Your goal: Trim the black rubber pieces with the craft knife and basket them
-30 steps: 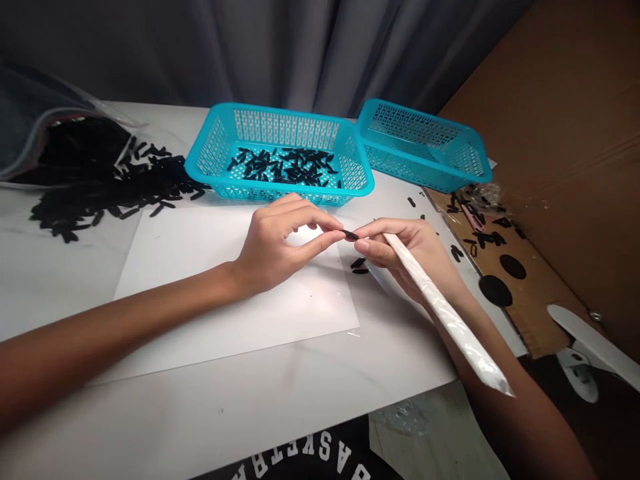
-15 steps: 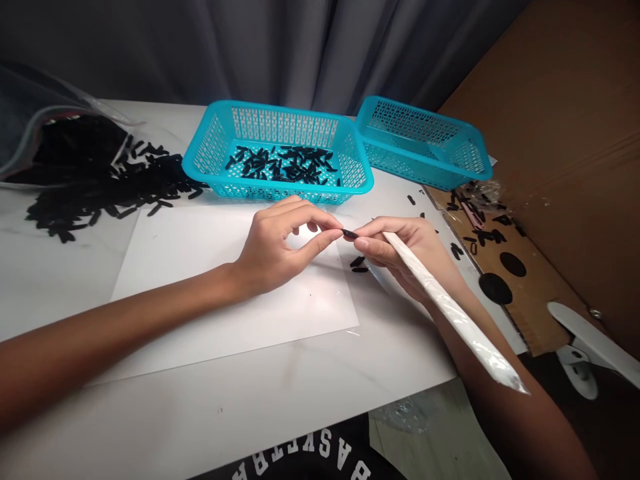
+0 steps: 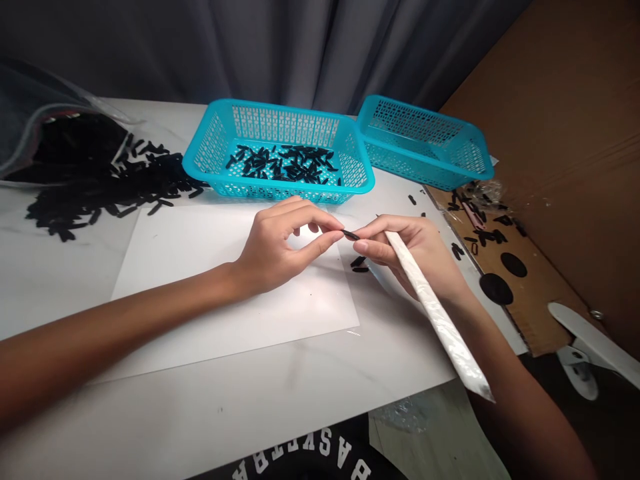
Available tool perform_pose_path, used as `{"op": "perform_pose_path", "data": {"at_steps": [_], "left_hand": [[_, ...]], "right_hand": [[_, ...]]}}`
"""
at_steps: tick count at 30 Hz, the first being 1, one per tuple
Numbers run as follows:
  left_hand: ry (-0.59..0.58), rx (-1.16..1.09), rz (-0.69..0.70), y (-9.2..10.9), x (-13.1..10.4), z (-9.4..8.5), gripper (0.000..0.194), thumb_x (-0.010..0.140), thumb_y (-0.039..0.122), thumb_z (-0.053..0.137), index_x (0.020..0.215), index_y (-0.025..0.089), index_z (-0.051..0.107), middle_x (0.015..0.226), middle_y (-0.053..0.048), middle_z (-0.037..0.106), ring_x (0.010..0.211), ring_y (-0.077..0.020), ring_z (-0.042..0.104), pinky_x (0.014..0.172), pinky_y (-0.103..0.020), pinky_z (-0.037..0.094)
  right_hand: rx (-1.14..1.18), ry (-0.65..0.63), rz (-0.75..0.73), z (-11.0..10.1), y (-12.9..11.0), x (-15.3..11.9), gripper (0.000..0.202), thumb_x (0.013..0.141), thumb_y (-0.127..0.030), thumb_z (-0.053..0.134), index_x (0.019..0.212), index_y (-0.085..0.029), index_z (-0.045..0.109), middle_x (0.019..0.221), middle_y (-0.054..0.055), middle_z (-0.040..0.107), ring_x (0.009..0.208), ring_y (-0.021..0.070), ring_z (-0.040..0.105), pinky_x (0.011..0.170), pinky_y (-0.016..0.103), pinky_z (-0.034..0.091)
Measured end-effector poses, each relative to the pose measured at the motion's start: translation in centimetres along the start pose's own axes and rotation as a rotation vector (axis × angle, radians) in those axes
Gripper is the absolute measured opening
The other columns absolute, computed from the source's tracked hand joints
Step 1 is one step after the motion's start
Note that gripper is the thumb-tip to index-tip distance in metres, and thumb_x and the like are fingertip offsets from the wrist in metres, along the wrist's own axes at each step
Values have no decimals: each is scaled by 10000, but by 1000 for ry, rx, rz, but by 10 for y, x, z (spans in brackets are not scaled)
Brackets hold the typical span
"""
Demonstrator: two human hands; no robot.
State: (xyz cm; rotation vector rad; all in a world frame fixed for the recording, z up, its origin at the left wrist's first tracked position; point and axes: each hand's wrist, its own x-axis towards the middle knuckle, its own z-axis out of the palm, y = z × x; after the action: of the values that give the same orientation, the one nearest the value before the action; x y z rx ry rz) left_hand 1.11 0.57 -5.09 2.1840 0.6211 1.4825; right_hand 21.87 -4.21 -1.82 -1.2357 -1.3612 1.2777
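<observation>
Between my two hands is a small black oblong piece (image 3: pixel 351 235), held over the right edge of a white paper sheet (image 3: pixel 240 313). My left hand (image 3: pixel 280 243) pinches its left end with thumb and forefinger. My right hand (image 3: pixel 417 250) is closed, with thumb and forefinger at the piece's right end. A long white wrapped stick (image 3: pixel 443 323) also sits in my right hand and slants down over the forearm. Its thin dark tip shows just above the forefinger. A few loose black pieces (image 3: pixel 359 265) lie on the table below.
A blue basket (image 3: pixel 280 110) with many black pieces stands behind my hands, next to a second blue basket (image 3: pixel 425 110). At left, black pieces (image 3: pixel 100 193) spill from a clear bag (image 3: pixel 30 133). Cardboard (image 3: pixel 545 300) with black discs (image 3: pixel 496 289) lies right.
The white stick's lower end has swung left and slightly down as my right hand turned. The black piece has shifted a little to the right, and my left hand is almost still.
</observation>
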Motion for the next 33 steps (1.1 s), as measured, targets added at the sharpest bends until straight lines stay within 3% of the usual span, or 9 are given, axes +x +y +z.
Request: {"op": "perform_pose_path", "data": {"at_steps": [8, 14, 19, 23, 29, 33], "left_hand": [[19, -2, 8, 1, 0, 1, 30, 877, 183, 748, 863, 169, 725, 785, -15, 764, 702, -119, 638, 583, -262, 457], [13, -7, 3, 1, 0, 1, 36, 870, 185, 760, 880, 172, 727, 791, -15, 764, 711, -120, 650, 587, -262, 457], [2, 3, -5, 1, 0, 1, 49, 886, 223, 749, 871, 182, 727, 789, -12, 765, 713, -123, 656, 587, -265, 462], [-1, 1, 2, 1, 0, 1, 47, 889, 215, 746, 871, 178, 724, 793, -12, 767, 713, -120, 657, 586, -262, 461], [8, 21, 15, 3, 0, 1, 105, 850, 252, 792, 865, 180, 717, 794, -14, 766, 721, -128, 665, 605, -267, 480], [5, 15, 2, 3, -1, 1, 34, 876, 205, 748, 903, 189, 736, 803, -15, 771, 708, -130, 652, 580, -266, 466]], "right_hand": [[22, 36, 2, 0, 2, 1, 126, 796, -348, 836, 848, -234, 816, 551, -51, 453, 511, 84, 308, 499, 279, 220], [30, 36, -18, -1, 3, 1, 108, 774, -313, 857, 844, -245, 811, 561, -56, 428, 522, 85, 303, 509, 284, 199], [26, 16, 12, 0, 2, 1, 142, 790, -347, 842, 784, -214, 791, 587, -38, 491, 516, 80, 302, 499, 286, 205], [28, 16, 7, 1, 1, 1, 130, 780, -331, 850, 785, -215, 792, 631, -25, 568, 525, 81, 354, 500, 280, 249], [-56, 35, -38, 2, -1, 0, 112, 729, -305, 887, 789, -257, 805, 715, 4, 691, 629, 129, 538, 583, 291, 411], [-60, 70, -74, 2, 0, 0, 117, 720, -306, 894, 790, -272, 806, 735, 11, 711, 678, 157, 589, 647, 323, 465]]}}
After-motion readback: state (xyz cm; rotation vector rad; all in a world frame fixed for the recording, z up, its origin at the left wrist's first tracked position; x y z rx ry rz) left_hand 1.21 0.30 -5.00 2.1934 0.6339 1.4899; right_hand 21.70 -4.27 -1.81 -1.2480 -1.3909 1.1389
